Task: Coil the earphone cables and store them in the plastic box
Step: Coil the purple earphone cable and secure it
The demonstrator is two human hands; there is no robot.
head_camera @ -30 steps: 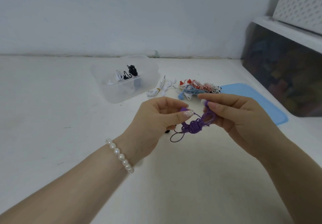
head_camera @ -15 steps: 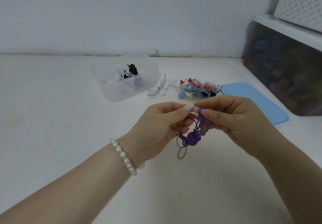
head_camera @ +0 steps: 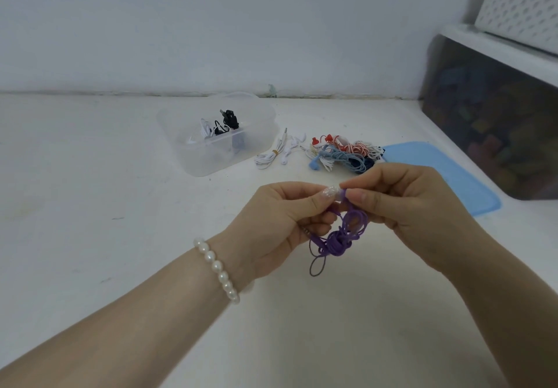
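Observation:
A tangled purple earphone cable (head_camera: 341, 236) hangs in the air between my hands over the white table. My left hand (head_camera: 287, 221) pinches its top with thumb and forefinger, and my right hand (head_camera: 401, 209) pinches the same spot from the other side. A loose loop dangles below the knot. The clear plastic box (head_camera: 196, 158) stands at the back, with black and white coiled earphones inside. A bundled white earphone (head_camera: 271, 155) lies just right of the box. A heap of red, blue and white cables (head_camera: 347, 152) lies further right.
A blue lid (head_camera: 447, 176) lies flat on the table to the right of the cable heap. A dark storage bin (head_camera: 498, 125) with a white basket on top stands at the right edge. A wall runs along the back.
Both hands have drawn together and slightly lower. The purple bundle has turned from lying sideways between them to hanging down under the fingertips.

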